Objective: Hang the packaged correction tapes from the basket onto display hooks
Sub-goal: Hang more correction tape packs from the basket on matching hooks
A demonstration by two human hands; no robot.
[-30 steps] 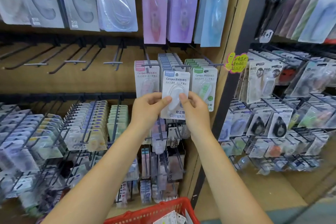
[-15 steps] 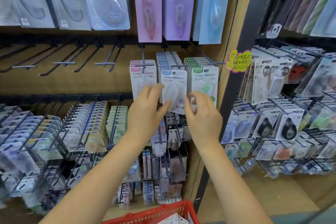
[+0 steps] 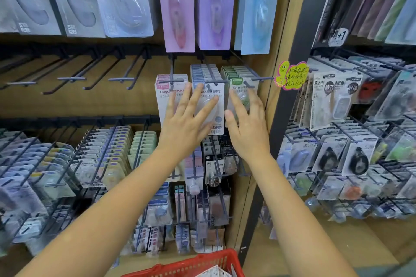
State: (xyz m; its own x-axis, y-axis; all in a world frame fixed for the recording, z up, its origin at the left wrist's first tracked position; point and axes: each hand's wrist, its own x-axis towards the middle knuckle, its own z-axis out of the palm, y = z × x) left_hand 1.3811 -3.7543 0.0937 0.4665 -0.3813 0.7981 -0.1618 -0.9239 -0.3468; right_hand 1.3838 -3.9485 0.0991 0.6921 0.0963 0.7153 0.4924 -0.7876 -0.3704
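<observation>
With my fingers spread straight, my left hand (image 3: pixel 184 123) lies flat against the blue-headed correction tape pack (image 3: pixel 215 105) hanging at the front of the middle display hook (image 3: pixel 210 74), holding nothing. My right hand (image 3: pixel 247 128) is likewise splayed over the green-headed pack (image 3: pixel 242 91) beside it. Below, the red basket (image 3: pixel 191 264) shows 1 corner with white packs inside.
</observation>
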